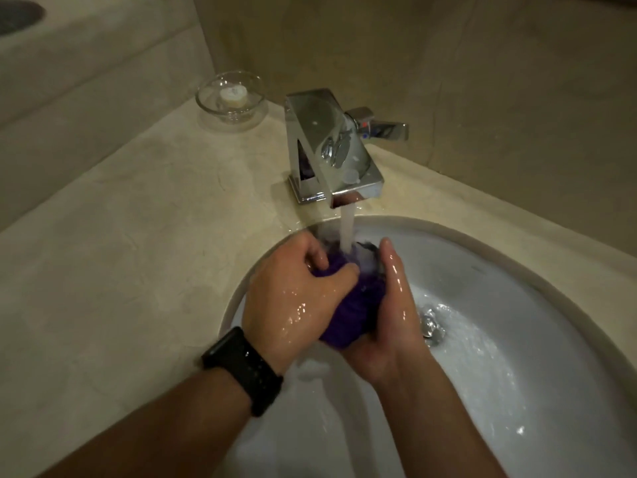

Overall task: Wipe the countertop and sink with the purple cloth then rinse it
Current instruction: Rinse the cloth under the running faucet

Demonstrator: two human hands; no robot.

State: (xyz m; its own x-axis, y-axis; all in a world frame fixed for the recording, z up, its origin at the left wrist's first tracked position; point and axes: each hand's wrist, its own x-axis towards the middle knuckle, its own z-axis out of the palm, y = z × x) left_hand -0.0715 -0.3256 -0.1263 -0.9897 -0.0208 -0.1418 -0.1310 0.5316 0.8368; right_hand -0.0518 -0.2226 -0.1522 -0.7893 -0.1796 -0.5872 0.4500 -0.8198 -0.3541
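Observation:
The purple cloth [355, 305] is bunched into a wad between both of my hands, over the white sink [517, 339]. My left hand [296, 298], wet and with a black watch on the wrist, grips the cloth from the left. My right hand [389, 312] cups it from the right and below. Water runs from the chrome faucet [331, 146] straight onto the top of the cloth. Most of the cloth is hidden by my fingers. The beige countertop [138, 243] surrounds the basin.
A glass dish [231, 98] holding a small white soap stands on the counter at the back left of the faucet. The metal drain [431, 326] lies just right of my right hand. Beige walls close in behind the counter.

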